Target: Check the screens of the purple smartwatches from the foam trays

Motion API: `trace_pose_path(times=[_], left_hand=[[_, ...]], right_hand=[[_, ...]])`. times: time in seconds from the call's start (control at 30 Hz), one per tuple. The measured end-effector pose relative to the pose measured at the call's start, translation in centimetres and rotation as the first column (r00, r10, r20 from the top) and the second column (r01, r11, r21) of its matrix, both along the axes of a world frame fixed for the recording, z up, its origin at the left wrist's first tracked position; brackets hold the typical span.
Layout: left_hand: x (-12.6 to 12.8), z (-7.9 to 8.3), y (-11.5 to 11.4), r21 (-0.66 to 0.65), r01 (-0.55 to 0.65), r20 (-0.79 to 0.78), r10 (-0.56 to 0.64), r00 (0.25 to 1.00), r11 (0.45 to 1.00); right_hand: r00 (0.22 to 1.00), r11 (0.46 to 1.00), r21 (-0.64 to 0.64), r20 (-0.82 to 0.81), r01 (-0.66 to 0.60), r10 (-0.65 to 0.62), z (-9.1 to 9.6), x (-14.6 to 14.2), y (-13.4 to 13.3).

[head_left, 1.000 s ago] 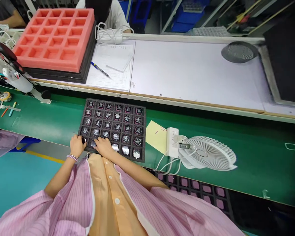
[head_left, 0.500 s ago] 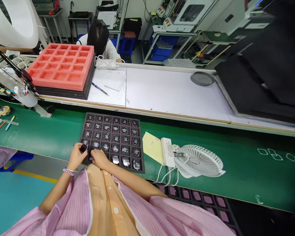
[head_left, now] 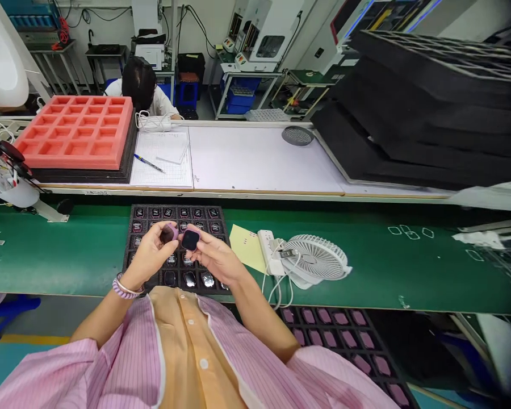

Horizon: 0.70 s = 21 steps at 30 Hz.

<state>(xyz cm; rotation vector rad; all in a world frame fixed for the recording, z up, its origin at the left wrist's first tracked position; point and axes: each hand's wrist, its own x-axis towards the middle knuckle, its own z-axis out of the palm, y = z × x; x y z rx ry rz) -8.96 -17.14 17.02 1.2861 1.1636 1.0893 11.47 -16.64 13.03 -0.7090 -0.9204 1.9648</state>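
My left hand [head_left: 150, 255] pinches a rounded dark piece with a purple rim [head_left: 169, 233] between thumb and fingers. Just right of it, my right hand [head_left: 219, 257] grips a squarish watch-like piece [head_left: 191, 240] with a black glossy face and purple edge. The two pieces are close together; whether they touch I cannot tell. Both hands are above a black foam tray [head_left: 225, 232], whose compartments hold several dark glossy square pieces. My hands and forearms hide part of the tray's middle and left side.
A yellow paper [head_left: 246, 250], a white power strip [head_left: 271, 253] and a white fan [head_left: 317, 258] lie to the right. A second tray with purple pieces [head_left: 349, 339] sits below the table edge. On the shelf are a pink foam tray [head_left: 74, 149], papers, a pen [head_left: 149, 163] and stacked black foam [head_left: 426, 130].
Both hands have risen from the tray's near left corner and come together over its middle. The right hand now shows a watch-like piece in its fingers. The camera view has turned to the right.
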Motion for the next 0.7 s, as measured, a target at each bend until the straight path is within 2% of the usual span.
trace_pose_path(times=[0.1, 0.27, 0.37, 0.57, 0.7], left_hand=[[1.2, 0.3, -0.2, 0.049, 0.0, -0.051, 0.002, 0.999, 0.999], [2.2, -0.2, -1.1, 0.078, -0.056, -0.169, 0.068, 0.983, 0.995], [2.5, -0.3, -1.5, 0.079, -0.096, -0.159, 0.108, 0.981, 0.992], [2.9, 0.2, -1.9, 0.105, -0.143, -0.171, 0.16, 0.972, 0.984], [3.0, 0.3, -1.9, 0.112, -0.171, -0.165, 0.188, 0.968, 0.979]], right_hand=[[0.997, 0.998, -0.012, -0.054, 0.054, -0.055, 1.3, 1.0, -0.8], [0.992, 0.996, 0.01, -0.093, 0.088, -0.087, 1.5, 0.9, -1.2], [0.992, 0.996, 0.008, -0.093, 0.092, -0.09, 1.7, 0.6, -1.0], [0.992, 1.0, -0.006, -0.121, 0.021, -0.021, 1.9, 0.4, -0.9], [0.992, 0.999, -0.032, -0.117, 0.034, -0.037, 1.6, 0.2, -1.0]])
